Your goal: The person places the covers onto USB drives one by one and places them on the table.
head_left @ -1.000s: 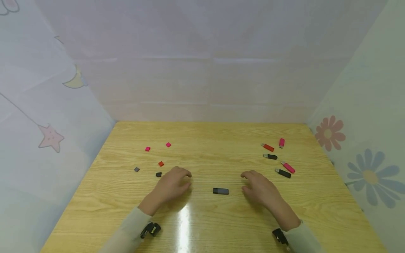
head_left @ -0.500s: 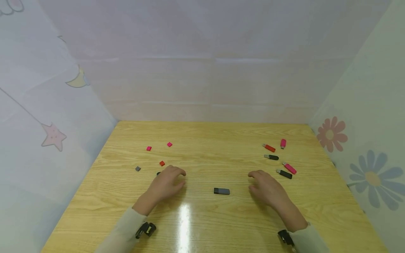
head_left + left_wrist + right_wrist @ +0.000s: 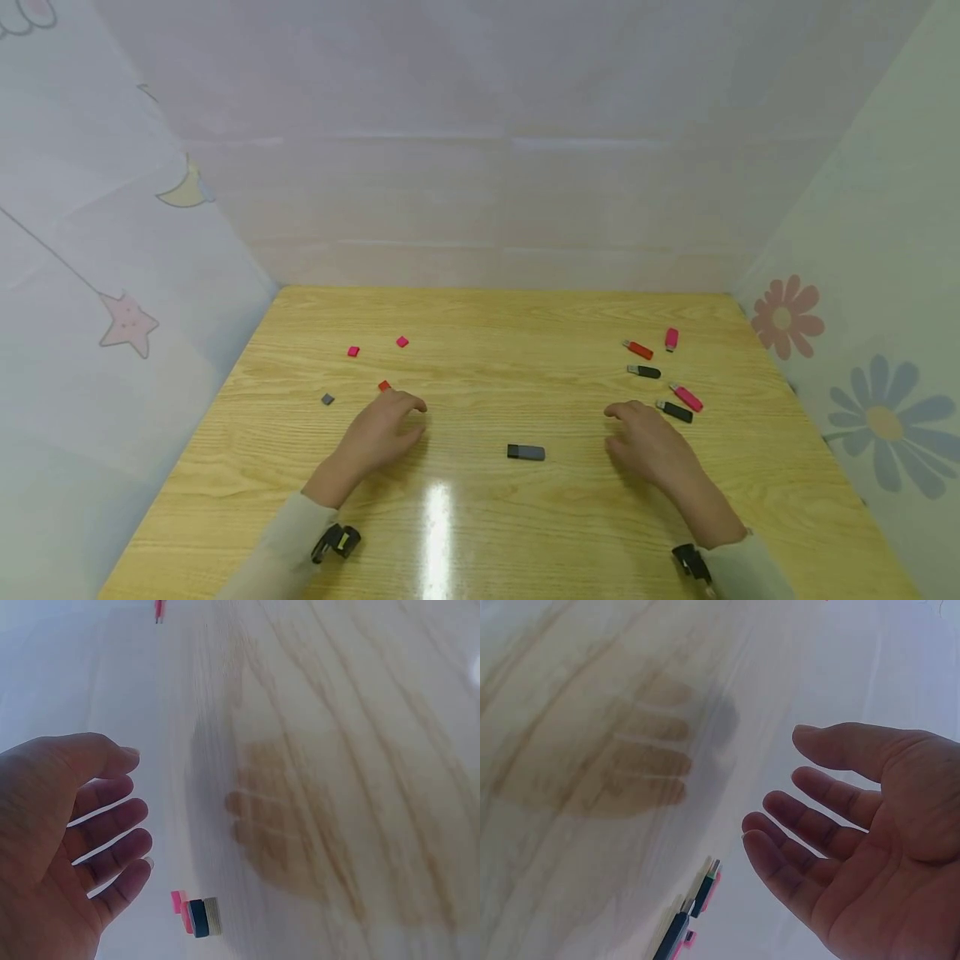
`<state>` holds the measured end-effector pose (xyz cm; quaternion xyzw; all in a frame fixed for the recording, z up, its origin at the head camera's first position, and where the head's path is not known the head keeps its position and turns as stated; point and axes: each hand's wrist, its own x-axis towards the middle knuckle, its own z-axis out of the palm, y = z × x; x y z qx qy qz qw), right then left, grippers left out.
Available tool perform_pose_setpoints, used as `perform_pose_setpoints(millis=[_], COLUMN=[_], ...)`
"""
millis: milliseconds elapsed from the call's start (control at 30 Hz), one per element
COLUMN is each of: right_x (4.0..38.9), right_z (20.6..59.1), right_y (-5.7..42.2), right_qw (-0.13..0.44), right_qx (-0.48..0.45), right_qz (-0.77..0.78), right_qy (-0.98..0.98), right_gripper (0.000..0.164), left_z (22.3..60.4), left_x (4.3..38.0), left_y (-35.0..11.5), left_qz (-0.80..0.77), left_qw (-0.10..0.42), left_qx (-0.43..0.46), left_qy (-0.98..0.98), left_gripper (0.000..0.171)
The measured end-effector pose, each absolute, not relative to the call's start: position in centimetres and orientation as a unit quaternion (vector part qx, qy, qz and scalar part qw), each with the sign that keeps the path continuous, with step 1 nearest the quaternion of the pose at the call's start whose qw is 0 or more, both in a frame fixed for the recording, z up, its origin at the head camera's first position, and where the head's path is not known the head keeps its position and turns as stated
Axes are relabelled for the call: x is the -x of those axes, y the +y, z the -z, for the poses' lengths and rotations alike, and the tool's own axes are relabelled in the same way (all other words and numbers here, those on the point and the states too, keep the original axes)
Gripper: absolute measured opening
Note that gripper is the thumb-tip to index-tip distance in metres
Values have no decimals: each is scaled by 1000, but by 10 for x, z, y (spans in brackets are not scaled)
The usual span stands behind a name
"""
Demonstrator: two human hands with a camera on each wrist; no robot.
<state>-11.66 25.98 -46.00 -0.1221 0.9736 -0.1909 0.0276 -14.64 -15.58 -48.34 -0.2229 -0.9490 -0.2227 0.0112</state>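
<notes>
A grey USB flash drive (image 3: 527, 452) with a black cap lies on the table between my hands, apart from both. My left hand (image 3: 378, 433) hovers to its left, fingers loosely bent and holding nothing; it partly covers a small red cap (image 3: 384, 386). Around that hand lie a grey cap (image 3: 327, 399) and two pink caps, one (image 3: 353, 352) left of the other (image 3: 402, 342). On the other side, my right hand (image 3: 652, 446) is relaxed and holds nothing. The nearest thing to it is an uncapped black USB flash drive (image 3: 675, 412).
More uncapped flash drives lie at the right: a pink one (image 3: 687, 397), another black one (image 3: 644, 372), a red one (image 3: 639, 350) and a second pink one (image 3: 671, 339). Patterned cloth walls enclose the wooden table (image 3: 480, 533) at the back and sides.
Both hands have drawn apart, the left one leftward and the right one rightward. A black cap seen earlier is now hidden behind the left hand. The grey flash drive stays in place.
</notes>
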Motion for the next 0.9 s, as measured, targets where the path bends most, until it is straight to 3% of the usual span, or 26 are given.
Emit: perform_pose_setpoints(millis=[900], right_x=[118], right_z=[461], right_y=[299], right_qw=[47], right_qx=[73], right_qz=[198], right_qy=[976], right_gripper=[41], left_z=[489], left_x=[154], left_y=[-186], left_qz=[206], left_qw=[19], left_qx=[180], left_qy=[-962], left_gripper=[26])
